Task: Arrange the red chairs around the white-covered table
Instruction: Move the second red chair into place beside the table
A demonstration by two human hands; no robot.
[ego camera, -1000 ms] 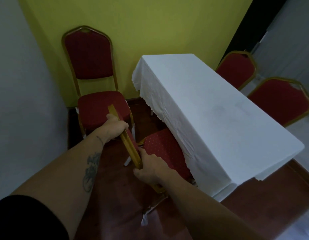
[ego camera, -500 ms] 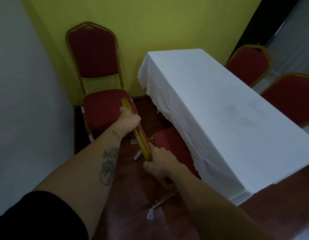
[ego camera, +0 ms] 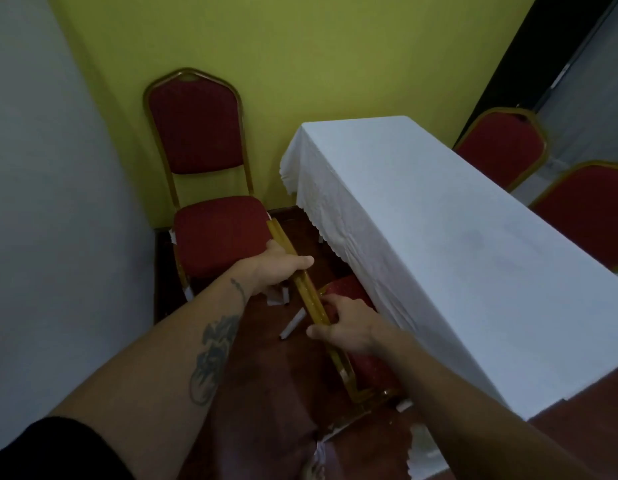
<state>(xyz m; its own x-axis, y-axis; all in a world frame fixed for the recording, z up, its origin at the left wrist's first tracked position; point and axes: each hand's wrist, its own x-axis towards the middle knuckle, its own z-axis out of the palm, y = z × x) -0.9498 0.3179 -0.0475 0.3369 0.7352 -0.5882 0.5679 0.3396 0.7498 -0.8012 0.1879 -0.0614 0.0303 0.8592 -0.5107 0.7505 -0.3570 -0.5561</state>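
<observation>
A red chair with a gold frame (ego camera: 302, 289) stands right below me, seen from above, its seat (ego camera: 345, 289) pushed partly under the white-covered table (ego camera: 439, 244). My left hand (ego camera: 283, 266) grips the top of its gold backrest. My right hand (ego camera: 349, 329) holds the same backrest lower down, fingers loosely around the frame. A second red chair (ego camera: 203, 188) stands against the yellow wall at the table's far left corner. Two more red chairs (ego camera: 501, 150) (ego camera: 588, 209) stand on the table's far side; only their backs show.
A grey wall (ego camera: 58, 202) closes in on the left and a yellow wall (ego camera: 300, 57) at the back. The floor (ego camera: 266, 375) is dark red-brown, with white caps on the chair feet. A dark doorway is at the upper right.
The held chair has slid further under the tablecloth, so less of its seat shows. My view has tilted and pulled back, and my right hand's grip looks looser.
</observation>
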